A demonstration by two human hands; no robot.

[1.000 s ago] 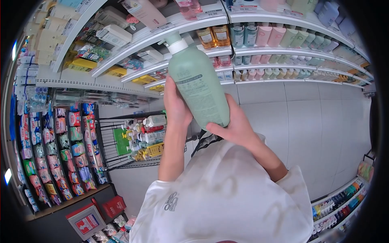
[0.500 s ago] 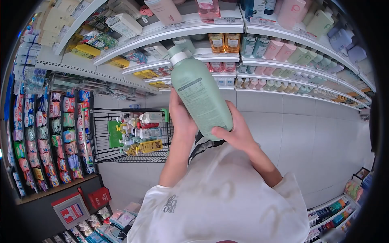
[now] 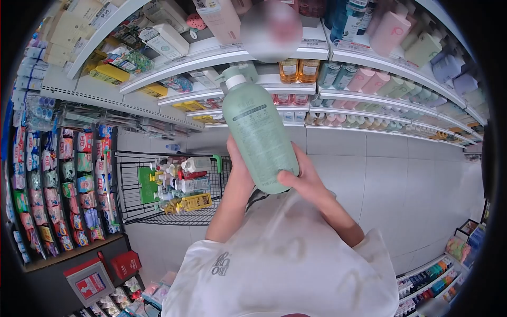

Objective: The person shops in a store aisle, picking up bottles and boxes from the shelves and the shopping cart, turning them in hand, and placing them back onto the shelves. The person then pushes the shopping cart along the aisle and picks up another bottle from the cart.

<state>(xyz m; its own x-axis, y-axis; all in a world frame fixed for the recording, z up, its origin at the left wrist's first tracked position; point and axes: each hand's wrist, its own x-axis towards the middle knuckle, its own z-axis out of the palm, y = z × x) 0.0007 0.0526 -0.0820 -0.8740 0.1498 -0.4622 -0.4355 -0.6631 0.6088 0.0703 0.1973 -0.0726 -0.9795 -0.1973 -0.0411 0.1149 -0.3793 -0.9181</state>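
Note:
A large pale green pump bottle (image 3: 259, 134) is held in front of my chest, tilted with its pump up and to the left. Its printed back label faces me. My left hand (image 3: 240, 166) wraps the bottle's lower left side, with its fingers partly hidden behind it. At the lower right, my right hand (image 3: 303, 177) grips the base, thumb lying across the front. The shelf behind the pump holds more bottles, among them amber ones (image 3: 299, 70).
A wire shopping cart (image 3: 171, 219) with several bottles stands to the left. Beyond it is a rack of colourful packets (image 3: 66, 185). Shelves (image 3: 369, 98) of bottles curve across the top and right. Another shelf (image 3: 430, 280) is at the lower right, and a red box (image 3: 125, 264) at the lower left.
The bottle and both hands have shifted lower in view, and the bottle is still held in both. The shelves appear lower, and a blurred round patch now covers part of the top shelf.

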